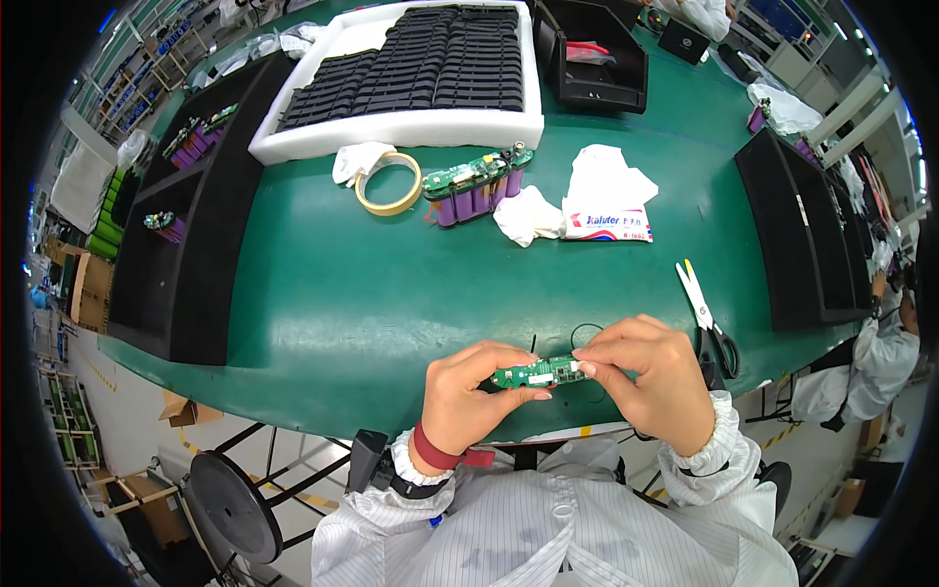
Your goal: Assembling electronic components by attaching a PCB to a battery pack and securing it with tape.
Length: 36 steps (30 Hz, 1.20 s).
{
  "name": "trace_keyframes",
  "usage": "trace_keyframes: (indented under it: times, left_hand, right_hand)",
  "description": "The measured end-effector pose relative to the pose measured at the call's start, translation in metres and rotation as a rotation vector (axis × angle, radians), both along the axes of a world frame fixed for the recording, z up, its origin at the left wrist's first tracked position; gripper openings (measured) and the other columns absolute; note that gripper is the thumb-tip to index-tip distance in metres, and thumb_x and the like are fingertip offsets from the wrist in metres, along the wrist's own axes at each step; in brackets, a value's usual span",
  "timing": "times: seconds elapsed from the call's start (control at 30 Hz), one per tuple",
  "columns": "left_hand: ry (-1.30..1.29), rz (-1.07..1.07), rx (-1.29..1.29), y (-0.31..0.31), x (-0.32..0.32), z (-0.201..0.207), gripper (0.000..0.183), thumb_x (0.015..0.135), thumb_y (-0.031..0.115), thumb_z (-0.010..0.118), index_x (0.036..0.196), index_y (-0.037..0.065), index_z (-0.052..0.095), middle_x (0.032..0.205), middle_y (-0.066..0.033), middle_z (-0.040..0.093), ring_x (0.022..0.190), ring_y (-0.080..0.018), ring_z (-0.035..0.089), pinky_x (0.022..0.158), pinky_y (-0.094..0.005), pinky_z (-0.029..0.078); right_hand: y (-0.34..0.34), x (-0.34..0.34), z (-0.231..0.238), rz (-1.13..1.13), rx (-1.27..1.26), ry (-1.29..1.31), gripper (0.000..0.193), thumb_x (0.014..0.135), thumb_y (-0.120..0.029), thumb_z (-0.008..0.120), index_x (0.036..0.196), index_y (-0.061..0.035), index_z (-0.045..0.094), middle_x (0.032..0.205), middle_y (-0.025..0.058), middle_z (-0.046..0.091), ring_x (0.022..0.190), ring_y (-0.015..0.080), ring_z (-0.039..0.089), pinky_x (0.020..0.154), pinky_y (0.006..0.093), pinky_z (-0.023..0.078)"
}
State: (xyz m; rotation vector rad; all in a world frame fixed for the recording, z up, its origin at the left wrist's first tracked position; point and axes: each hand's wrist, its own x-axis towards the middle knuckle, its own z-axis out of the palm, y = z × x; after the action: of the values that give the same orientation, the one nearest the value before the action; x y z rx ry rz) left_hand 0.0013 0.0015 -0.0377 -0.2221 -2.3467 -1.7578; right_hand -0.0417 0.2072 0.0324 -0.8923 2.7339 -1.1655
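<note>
Close to the table's near edge, a narrow green circuit board point(538, 376) with small white and dark parts is held level between my two hands. My left hand point(469, 391) is closed on the board's left end, thumb along the near side and fingers along the far side. At the right end, my right hand point(650, 372) pinches with thumb and fingertips; those fingers cover that end. A thin dark wire curves by the right fingertips. Whether anything lies beneath the board is hidden.
Beyond my hands stand a purple-celled battery pack point(477, 194), a tape roll point(389, 209), crumpled tissue point(529, 217) and a white tube point(606, 227). Scissors point(706, 318) lie at right. Black bins point(196, 245) flank the table; a white foam tray point(391, 140) holds black cases.
</note>
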Motion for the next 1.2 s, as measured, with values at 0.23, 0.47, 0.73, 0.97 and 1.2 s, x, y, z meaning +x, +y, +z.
trace_keyframes:
  times: [0.23,0.47,0.73,0.97,1.2]
  left_hand:
    - [0.004,0.053,0.039,0.009,0.000,0.006,0.033,0.059,0.006,0.090,0.088,0.003,0.073,0.086,-0.0090,0.072,0.076,-0.0199,0.070,0.068,-0.0290,0.054]
    - [0.103,0.053,-0.013,0.026,-0.011,0.026,0.032,0.061,0.006,0.088,0.088,0.002,0.071,0.075,-0.0077,0.066,0.060,-0.0170,0.062,0.053,-0.0278,0.048]
    - [0.125,0.067,-0.029,0.038,-0.019,0.034,0.032,0.061,0.008,0.087,0.085,0.001,0.068,0.073,-0.0094,0.062,0.057,-0.0237,0.060,0.052,-0.0317,0.047]
    - [0.107,0.090,-0.007,0.039,-0.020,0.034,0.031,0.061,0.007,0.088,0.084,0.002,0.068,0.073,-0.0090,0.063,0.058,-0.0238,0.061,0.052,-0.0328,0.047]
    - [0.084,0.073,-0.024,0.038,-0.021,0.037,0.031,0.060,0.008,0.088,0.084,0.002,0.069,0.072,-0.0089,0.064,0.059,-0.0228,0.061,0.053,-0.0322,0.047]
  right_hand:
    - [0.004,-0.005,0.006,-0.007,-0.020,-0.083,0.012,0.080,-0.001,0.073,0.091,-0.0017,0.074,0.087,0.0100,0.071,0.074,0.0270,0.063,0.066,0.0343,0.051]
    - [0.029,-0.029,0.007,0.049,-0.018,-0.304,0.018,0.085,-0.003,0.069,0.102,-0.0038,0.074,0.099,0.0131,0.073,0.088,0.0242,0.069,0.078,0.0316,0.054]
    - [0.031,-0.021,0.004,-0.004,0.079,-0.010,0.019,0.083,0.004,0.066,0.100,-0.0015,0.072,0.098,0.0158,0.072,0.082,0.0271,0.070,0.072,0.0319,0.056]
    - [0.021,-0.015,-0.002,-0.039,0.081,0.151,0.021,0.081,0.011,0.061,0.097,0.0012,0.069,0.093,0.0154,0.071,0.083,0.0312,0.069,0.070,0.0347,0.057]
    - [0.022,-0.017,-0.005,-0.076,0.050,0.167,0.021,0.080,0.010,0.062,0.097,0.0014,0.069,0.093,0.0158,0.071,0.082,0.0320,0.069,0.071,0.0352,0.056]
